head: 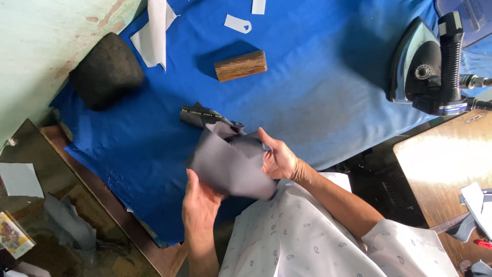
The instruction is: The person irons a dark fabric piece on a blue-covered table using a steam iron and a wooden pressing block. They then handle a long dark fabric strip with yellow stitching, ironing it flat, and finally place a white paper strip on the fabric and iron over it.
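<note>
Both hands hold a piece of dark grey cloth [233,164] just above the near edge of the blue table cover [318,97]; the left hand [201,202] grips its lower corner, the right hand [277,159] pinches its right edge. A wooden block [241,65] lies further back, an iron [425,66] to the right

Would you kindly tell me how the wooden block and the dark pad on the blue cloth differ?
The wooden block is brown and cylinder-like; the dark pad is black and a rounded lump. The block is clearly smaller than the pad. The block lies mid-cloth, while the pad sits at the cloth's edge by the wall. Both rest on the blue cloth, untouched by either hand.
</note>
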